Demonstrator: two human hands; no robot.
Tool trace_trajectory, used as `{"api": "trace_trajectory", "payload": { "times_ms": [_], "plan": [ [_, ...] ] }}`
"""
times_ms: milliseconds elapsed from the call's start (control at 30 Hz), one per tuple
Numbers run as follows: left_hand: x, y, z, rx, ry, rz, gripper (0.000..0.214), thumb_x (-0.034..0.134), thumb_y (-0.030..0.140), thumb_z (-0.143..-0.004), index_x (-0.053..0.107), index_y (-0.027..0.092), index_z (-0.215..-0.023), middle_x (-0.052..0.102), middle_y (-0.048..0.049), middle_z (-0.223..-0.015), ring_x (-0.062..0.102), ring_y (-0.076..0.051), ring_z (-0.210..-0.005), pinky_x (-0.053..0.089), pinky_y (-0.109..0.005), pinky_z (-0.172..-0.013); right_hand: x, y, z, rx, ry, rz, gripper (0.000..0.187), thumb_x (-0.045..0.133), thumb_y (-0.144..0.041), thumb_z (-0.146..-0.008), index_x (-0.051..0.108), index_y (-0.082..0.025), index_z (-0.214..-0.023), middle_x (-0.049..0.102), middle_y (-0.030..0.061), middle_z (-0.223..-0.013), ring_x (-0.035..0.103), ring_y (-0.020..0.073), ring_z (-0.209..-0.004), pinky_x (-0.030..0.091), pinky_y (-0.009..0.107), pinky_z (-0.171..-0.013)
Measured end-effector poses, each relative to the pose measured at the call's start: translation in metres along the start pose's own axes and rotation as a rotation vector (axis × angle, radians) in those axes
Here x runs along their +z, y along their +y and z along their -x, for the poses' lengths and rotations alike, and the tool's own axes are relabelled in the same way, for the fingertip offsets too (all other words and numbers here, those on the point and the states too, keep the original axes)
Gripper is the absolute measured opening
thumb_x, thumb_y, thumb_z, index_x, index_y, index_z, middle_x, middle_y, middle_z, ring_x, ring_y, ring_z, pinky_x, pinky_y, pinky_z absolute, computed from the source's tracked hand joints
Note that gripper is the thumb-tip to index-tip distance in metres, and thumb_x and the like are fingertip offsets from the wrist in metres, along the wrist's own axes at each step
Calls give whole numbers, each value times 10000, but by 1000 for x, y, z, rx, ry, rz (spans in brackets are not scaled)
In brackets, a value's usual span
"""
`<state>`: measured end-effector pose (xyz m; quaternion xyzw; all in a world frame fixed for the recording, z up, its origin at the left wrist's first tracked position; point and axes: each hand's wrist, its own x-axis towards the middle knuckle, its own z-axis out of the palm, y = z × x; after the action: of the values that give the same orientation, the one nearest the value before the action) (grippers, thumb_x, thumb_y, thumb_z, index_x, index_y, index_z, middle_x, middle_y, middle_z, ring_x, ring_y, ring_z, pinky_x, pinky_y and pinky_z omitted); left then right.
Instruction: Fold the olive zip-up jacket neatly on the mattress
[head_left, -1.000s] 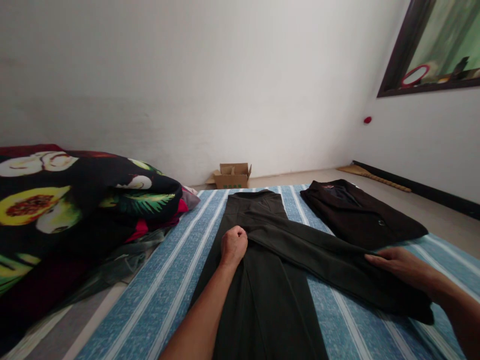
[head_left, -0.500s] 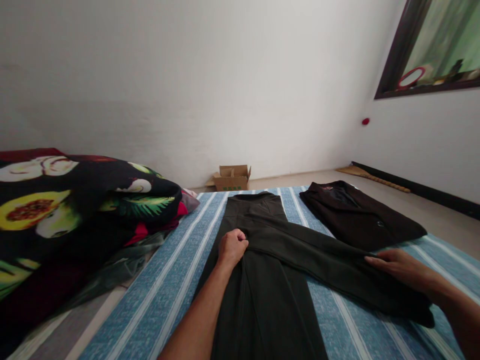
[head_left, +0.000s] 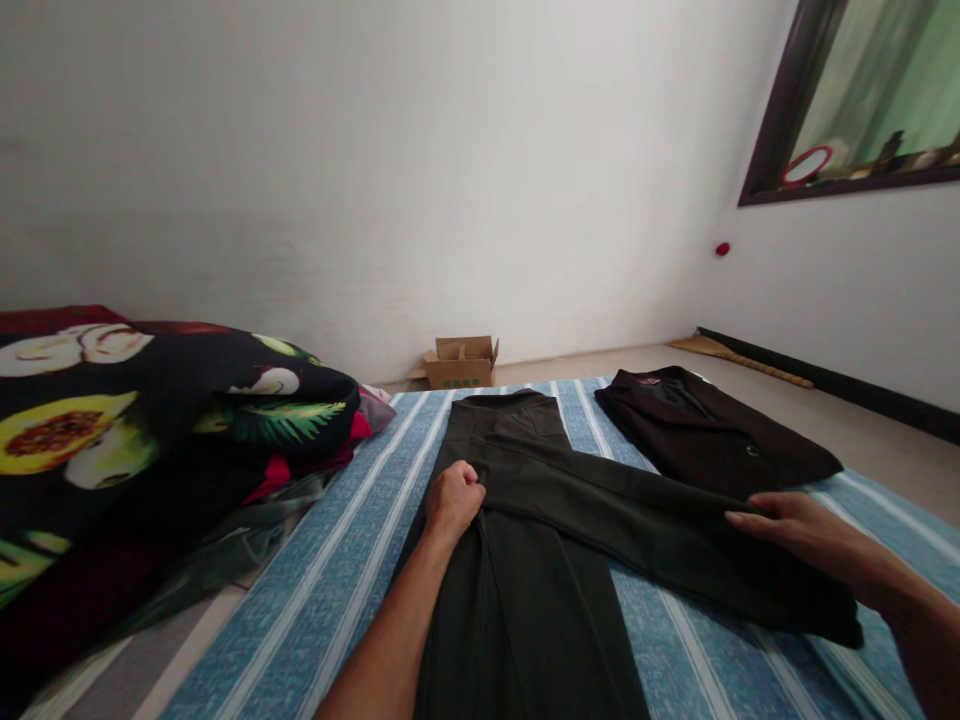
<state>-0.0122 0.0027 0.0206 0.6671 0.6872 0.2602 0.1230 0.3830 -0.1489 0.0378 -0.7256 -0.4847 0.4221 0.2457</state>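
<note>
Dark olive trousers (head_left: pixel 525 590) lie flat along a blue striped sheet (head_left: pixel 330 590), waistband at the far end. One leg is folded sideways to the right across the sheet. My left hand (head_left: pixel 452 497) is a closed fist pinching the cloth at the fold near the crotch. My right hand (head_left: pixel 791 525) rests fingers together and flat on the folded leg close to its hem. A folded dark brown jacket (head_left: pixel 712 440) lies on the sheet beyond my right hand.
A heap of black bedding with a fruit print (head_left: pixel 142 430) fills the left side. A small open cardboard box (head_left: pixel 460 362) stands on the floor against the white wall. A broom (head_left: pixel 739 356) lies along the right wall under a window (head_left: pixel 862 90).
Both hands stay on the trousers; my left fist has slid slightly left along the fold. The view has shifted a little, so everything sits slightly lower and further left.
</note>
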Motion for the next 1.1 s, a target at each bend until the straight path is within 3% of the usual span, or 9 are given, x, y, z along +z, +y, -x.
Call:
{"api": "trace_trajectory", "payload": {
  "times_ms": [133, 233, 300, 400, 500, 600, 800, 967, 1100],
  "plan": [
    [-7, 9, 5, 89, -35, -82, 424, 537, 53, -653, 616, 183, -1049, 666, -60, -923, 615, -204, -889, 444, -262, -755, 1, -1, 1, -2, 4, 64, 497, 570, -690, -638, 608, -196, -662, 617, 32, -626, 545, 159, -557, 386, 248, -485],
    [-6, 14, 11, 249, -105, -206, 531, 491, 4, -679, 578, 157, -1181, 515, -130, -1300, 455, -240, -1213, 362, -298, -970, 0, -2, 3, -9, -10, 57, 517, 532, -711, -668, 590, -197, -654, 594, 20, -600, 508, 140, -528, 356, 243, -469],
    [-3, 15, 12, 335, -210, -288, 533, 427, -13, -721, 559, 132, -1217, 425, -133, -1395, 381, -214, -1288, 319, -292, -1025, -1, -4, 4, -37, 11, 64, 514, 530, -709, -677, 573, -198, -650, 575, 10, -588, 488, 130, -520, 339, 237, -463],
    [-1, 15, 9, 349, -305, -327, 516, 390, -13, -743, 574, 140, -1201, 465, -128, -1369, 431, -194, -1259, 353, -303, -1010, -3, -4, 5, -91, 54, 96, 502, 554, -696, -672, 558, -196, -631, 551, -4, -570, 468, 118, -512, 320, 228, -456],
    [-3, 24, 0, 341, -302, -344, 487, 442, -9, -693, 633, 177, -1101, 536, -119, -1302, 488, -227, -1208, 393, -350, -972, -6, -4, 6, -123, 50, 109, 520, 539, -703, -687, 567, -187, -634, 543, -5, -567, 452, 109, -510, 311, 224, -455],
    [0, 46, -14, 348, -251, -345, 397, 457, 16, -692, 667, 189, -982, 623, -103, -1168, 554, -239, -1122, 410, -354, -940, -8, -6, 9, -140, 6, 80, 546, 509, -715, -710, 600, -178, -671, 548, -3, -586, 441, 104, -517, 296, 220, -454],
    [42, 83, -28, 298, -93, -310, 309, 388, 151, -856, 573, 105, -1100, 519, -171, -1272, 478, -238, -1198, 377, -313, -962, -10, -9, 19, -195, -89, -149, 509, 490, -652, -782, 644, -168, -752, 556, -21, -593, 436, 93, -514, 288, 213, -461],
    [69, 77, -18, 299, -61, -320, 406, 372, 261, -909, 465, 62, -1250, 387, -200, -1400, 297, -299, -1323, 249, -408, -1049, -15, 12, 23, -223, -156, -405, 452, 543, -567, -801, 660, -170, -982, 652, 22, -792, 574, 144, -696, 416, 239, -598],
    [72, 71, -20, 342, -28, -375, 437, 357, 295, -914, 451, 64, -1273, 399, -182, -1400, 308, -282, -1317, 254, -380, -1042, -17, 45, 29, -204, -45, -609, 449, 593, -482, -792, 609, -187, -1130, 637, 25, -806, 553, 121, -611, 418, 239, -537]
  ]
}}
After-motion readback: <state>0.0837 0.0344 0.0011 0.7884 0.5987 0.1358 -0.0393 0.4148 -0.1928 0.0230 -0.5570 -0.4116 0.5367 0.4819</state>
